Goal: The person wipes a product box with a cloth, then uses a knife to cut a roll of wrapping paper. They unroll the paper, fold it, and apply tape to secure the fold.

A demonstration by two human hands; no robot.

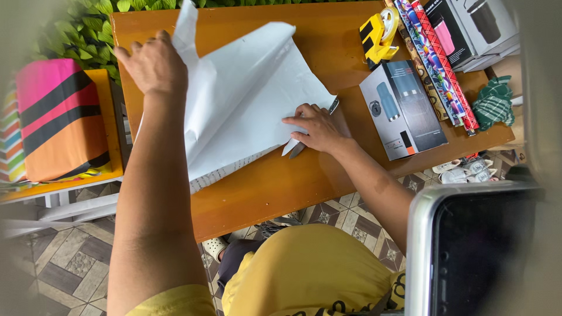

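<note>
Left hand (153, 63): closed on the lifted edge of the white wrapping paper (246, 99), near the surface's (328, 35) far left corner.
Right hand (316, 127): gripping scissors (300, 146), pressed on the paper's right corner, mid-surface.
Paper: spread over the surface's left half.
Right side: grey product box (404, 108), yellow tape dispenser (377, 36), patterned paper rolls (436, 64).
Beyond left edge: striped wrapped parcel (58, 117).

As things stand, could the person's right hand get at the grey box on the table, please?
Probably yes: the right hand presses the white paper beside the grey box, with only bare table between them.
</note>
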